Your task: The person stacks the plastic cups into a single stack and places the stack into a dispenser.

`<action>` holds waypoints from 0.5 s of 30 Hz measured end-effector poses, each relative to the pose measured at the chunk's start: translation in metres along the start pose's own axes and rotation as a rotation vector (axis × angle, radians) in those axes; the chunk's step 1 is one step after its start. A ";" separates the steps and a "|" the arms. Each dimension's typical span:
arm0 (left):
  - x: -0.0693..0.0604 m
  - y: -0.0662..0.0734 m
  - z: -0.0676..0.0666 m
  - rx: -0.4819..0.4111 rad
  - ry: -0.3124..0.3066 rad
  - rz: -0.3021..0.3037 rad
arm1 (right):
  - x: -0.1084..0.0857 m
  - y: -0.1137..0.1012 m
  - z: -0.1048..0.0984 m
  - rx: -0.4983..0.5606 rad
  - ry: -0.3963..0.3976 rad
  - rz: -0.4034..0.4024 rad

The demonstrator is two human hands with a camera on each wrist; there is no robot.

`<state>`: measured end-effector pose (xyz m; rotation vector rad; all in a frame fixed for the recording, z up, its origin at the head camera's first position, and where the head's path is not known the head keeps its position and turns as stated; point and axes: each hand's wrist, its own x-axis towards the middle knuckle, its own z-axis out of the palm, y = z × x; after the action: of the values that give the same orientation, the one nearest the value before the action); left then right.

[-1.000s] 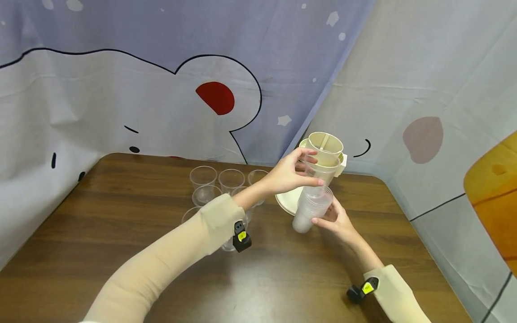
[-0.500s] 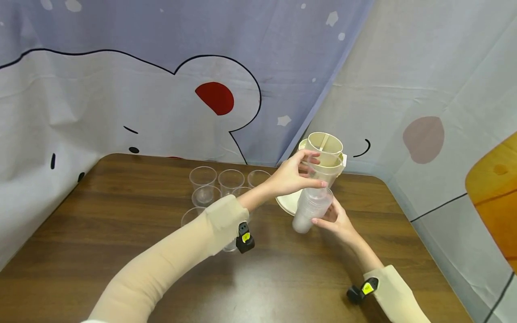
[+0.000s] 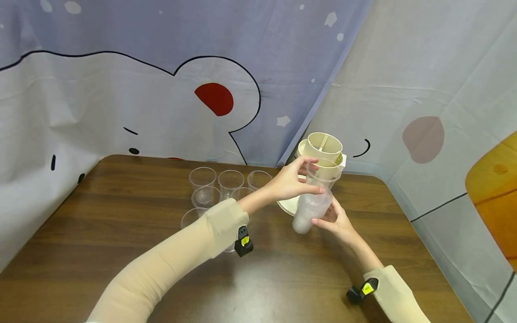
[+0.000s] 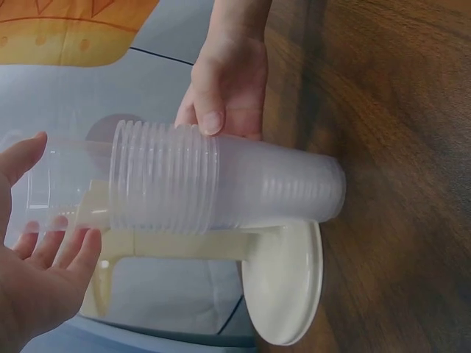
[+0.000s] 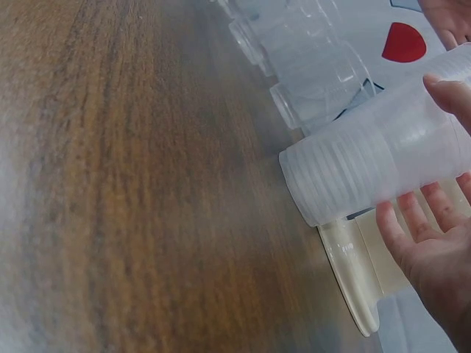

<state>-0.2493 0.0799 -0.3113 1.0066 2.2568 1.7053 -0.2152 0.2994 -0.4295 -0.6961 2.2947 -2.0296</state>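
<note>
My left hand (image 3: pixel 288 181) grips a single clear plastic cup (image 3: pixel 328 180) by its side, thumb across from the fingers. The lower part of that cup sits inside the mouth of a stack of nested clear plastic cups (image 3: pixel 310 211). Around the stack curls my right hand (image 3: pixel 338 223), which holds it tilted with its base toward the table. In the left wrist view, several stacked rims (image 4: pixel 162 176) lie close together, and the single cup (image 4: pixel 70 180) sticks out beyond them. The right wrist view shows my right fingers (image 5: pixel 412 228) under the stack.
Several clear cups (image 3: pixel 203 178) stand upright on the wooden table (image 3: pixel 101 215), partly hidden by my left arm. Behind my hands stands a cream cup-shaped holder (image 3: pixel 324 144) with a round base (image 3: pixel 287 206). A printed curtain (image 3: pixel 161 103) hangs behind the table.
My left hand has moved down and slightly right with its cup, so the cup sits deeper in the stack. The right hand and the stack have stayed in place.
</note>
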 end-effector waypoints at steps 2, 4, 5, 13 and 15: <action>-0.001 -0.001 0.001 0.014 -0.003 0.001 | 0.000 0.000 0.000 0.000 0.000 0.001; -0.002 -0.003 0.002 0.026 -0.005 0.001 | 0.000 0.001 0.000 0.001 0.000 -0.005; -0.003 -0.003 0.002 0.028 -0.005 0.001 | 0.000 0.001 0.001 0.002 0.002 -0.008; -0.007 -0.009 0.007 0.044 0.006 -0.035 | 0.000 0.001 0.002 0.024 -0.007 -0.040; -0.008 -0.010 0.008 0.059 0.005 -0.044 | 0.000 0.001 0.003 0.022 -0.009 -0.045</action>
<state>-0.2434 0.0805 -0.3252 0.9580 2.3274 1.6352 -0.2151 0.2967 -0.4309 -0.7615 2.2685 -2.0626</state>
